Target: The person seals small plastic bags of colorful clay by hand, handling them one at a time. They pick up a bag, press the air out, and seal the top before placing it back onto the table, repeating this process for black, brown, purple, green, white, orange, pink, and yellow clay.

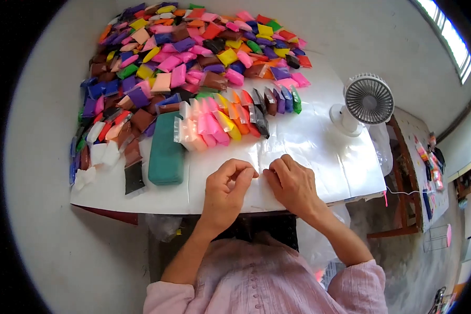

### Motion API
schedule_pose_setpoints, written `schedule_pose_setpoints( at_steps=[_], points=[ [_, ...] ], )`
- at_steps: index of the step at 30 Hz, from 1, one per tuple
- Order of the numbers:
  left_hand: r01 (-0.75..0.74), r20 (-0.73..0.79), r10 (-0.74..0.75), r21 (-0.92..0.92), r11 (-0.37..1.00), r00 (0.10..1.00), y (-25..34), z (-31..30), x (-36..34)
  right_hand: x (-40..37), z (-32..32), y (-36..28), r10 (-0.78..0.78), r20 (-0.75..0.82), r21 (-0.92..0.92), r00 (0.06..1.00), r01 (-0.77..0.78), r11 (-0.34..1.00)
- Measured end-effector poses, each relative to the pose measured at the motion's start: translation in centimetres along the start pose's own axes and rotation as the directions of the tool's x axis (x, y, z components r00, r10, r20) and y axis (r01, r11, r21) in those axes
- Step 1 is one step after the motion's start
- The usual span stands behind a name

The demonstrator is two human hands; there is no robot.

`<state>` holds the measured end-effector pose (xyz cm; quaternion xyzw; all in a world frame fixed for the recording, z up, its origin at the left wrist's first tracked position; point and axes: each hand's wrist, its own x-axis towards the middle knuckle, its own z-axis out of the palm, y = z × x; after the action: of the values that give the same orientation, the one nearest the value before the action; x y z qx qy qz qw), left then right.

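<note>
My left hand (228, 187) is over the white table (327, 170) near its front edge, fingers curled and thumb drawn in toward them. Facing it, a small gap away, my right hand (292, 184) has its fingers bent and pressed together. Whatever either hand may pinch is too small or too clear to make out. Just beyond the hands stands a row of clear-wrapped packets in pink (210, 125), yellow (226, 123), orange, red, black (260, 121), blue and green (296, 100). Left of the row lies a teal block (166, 152).
A large heap of coloured packets (178, 57) covers the back and left of the table. White crumpled pieces (104, 154) and a black-and-brown packet (134, 175) lie at the left. A white fan (369, 99) stands at the right, with another table (421, 162) beyond.
</note>
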<state>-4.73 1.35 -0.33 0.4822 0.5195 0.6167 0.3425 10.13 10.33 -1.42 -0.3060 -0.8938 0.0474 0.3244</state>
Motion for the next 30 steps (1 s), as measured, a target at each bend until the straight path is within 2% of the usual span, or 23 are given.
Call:
schedule_pose_setpoints(
  at_steps=[3, 5, 10, 17, 21, 22, 25, 28, 30],
  points=[
    [-0.125, 0.006, 0.125, 0.082, 0.989, 0.992, 1.7, -1.8, -0.3, -0.1, 0.0, -0.1, -0.014, 0.019, -0.037, 1.000, 0.015, 0.999],
    [-0.165, -0.034, 0.177, 0.225, 0.960, 0.984, 3.7, -3.6, 0.1, -0.2, 0.1, -0.1, -0.024, 0.027, -0.044, 0.999, 0.025, 0.999],
    [-0.165, -0.144, 0.217, 0.305, 0.938, 0.966, 5.4, -9.1, 3.2, -0.3, 0.2, 0.1, -0.056, -0.012, -0.050, 0.998, 0.056, 0.997],
    [-0.087, -0.216, 0.176, 0.368, 0.926, 0.960, 4.9, -14.4, 6.1, -0.4, 0.1, 0.2, -0.059, -0.025, -0.040, 0.998, 0.058, 0.997],
    [-0.045, -0.315, 0.144, 0.301, 0.952, 0.938, 5.3, -17.5, 7.9, -0.4, 0.0, 0.1, -0.054, -0.014, -0.046, 0.998, 0.054, 0.997],
    [-0.075, -0.313, 0.171, 0.298, 0.952, 0.934, 5.5, -18.6, 8.5, -0.4, 0.0, 0.1, -0.057, -0.019, -0.046, 0.998, 0.056, 0.997],
    [-0.069, -0.411, 0.132, 0.165, 0.984, 0.902, 6.3, -21.3, 10.2, -0.3, 0.0, 0.0, -0.051, -0.024, -0.046, 0.998, 0.050, 0.998],
    [-0.025, -0.497, 0.110, 0.174, 0.984, 0.861, 7.3, -23.0, 11.8, -0.3, -0.1, -0.1, -0.037, -0.013, -0.051, 0.999, 0.037, 0.998],
    [-0.051, -0.507, 0.158, 0.220, 0.974, 0.847, 7.5, -24.3, 12.8, -0.2, -0.3, -0.2, -0.028, -0.001, -0.046, 1.000, 0.028, 0.999]
  ],
)
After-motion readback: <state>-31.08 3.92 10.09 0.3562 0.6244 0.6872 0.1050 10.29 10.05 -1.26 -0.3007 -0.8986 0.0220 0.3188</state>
